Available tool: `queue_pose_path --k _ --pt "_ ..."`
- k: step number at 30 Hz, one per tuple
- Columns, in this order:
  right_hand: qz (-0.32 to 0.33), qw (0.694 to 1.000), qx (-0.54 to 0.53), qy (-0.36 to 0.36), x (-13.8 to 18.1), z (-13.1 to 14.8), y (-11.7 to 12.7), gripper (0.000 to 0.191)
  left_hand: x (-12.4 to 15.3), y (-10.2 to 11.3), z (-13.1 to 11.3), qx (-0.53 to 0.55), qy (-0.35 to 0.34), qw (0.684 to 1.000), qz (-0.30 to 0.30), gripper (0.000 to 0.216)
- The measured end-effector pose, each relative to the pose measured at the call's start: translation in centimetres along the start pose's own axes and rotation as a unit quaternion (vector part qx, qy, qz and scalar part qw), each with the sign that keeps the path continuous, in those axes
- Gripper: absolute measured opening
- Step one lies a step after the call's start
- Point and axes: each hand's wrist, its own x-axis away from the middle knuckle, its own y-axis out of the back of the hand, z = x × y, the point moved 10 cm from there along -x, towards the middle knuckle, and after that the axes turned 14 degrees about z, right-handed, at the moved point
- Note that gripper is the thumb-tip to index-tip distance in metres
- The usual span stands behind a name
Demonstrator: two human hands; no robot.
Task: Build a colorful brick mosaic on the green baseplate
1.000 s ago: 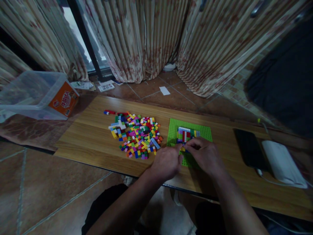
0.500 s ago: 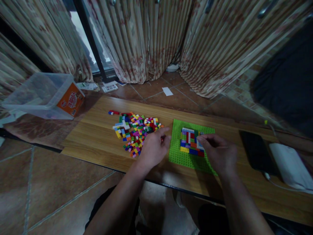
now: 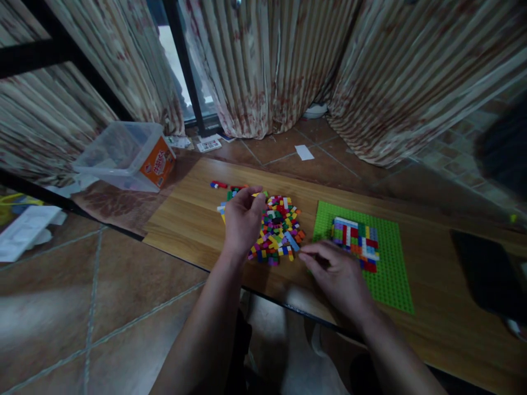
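Observation:
A heap of small coloured bricks (image 3: pixel 280 230) lies on a low wooden table (image 3: pixel 185 225). My left hand (image 3: pixel 242 222) is over the heap's left side, fingers curled down into the bricks; what they pinch is hidden. To the right lies a green baseplate (image 3: pixel 391 274) with a flat multicoloured block of bricks (image 3: pixel 356 241) built on it. My right hand (image 3: pixel 335 274) rests on the table at the baseplate's front left corner, fingers stretched out toward the heap, holding nothing.
A clear plastic box (image 3: pixel 123 156) with an orange label stands on the floor beyond the table's left end. A dark flat device (image 3: pixel 489 269) lies at the table's right. Curtains (image 3: pixel 267 66) hang behind. Papers (image 3: pixel 304 152) lie on the tiled floor.
Both hands left the baseplate. My left hand moved left onto the brick heap, and my right hand slid to the baseplate's front left corner. The view swung left.

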Motion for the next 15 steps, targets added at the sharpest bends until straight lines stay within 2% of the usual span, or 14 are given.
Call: queue_pose_path --k 7,15 --pt "0.042 0.998 0.035 0.041 -0.4 1.4 -3.7 0.008 -0.1 0.9 -0.2 0.025 -0.001 1.000 -0.009 0.012" --pt "-0.002 0.990 0.098 0.103 -0.3 3.7 -5.7 0.006 0.0 2.7 -0.6 0.033 -0.011 0.998 -0.045 0.012"
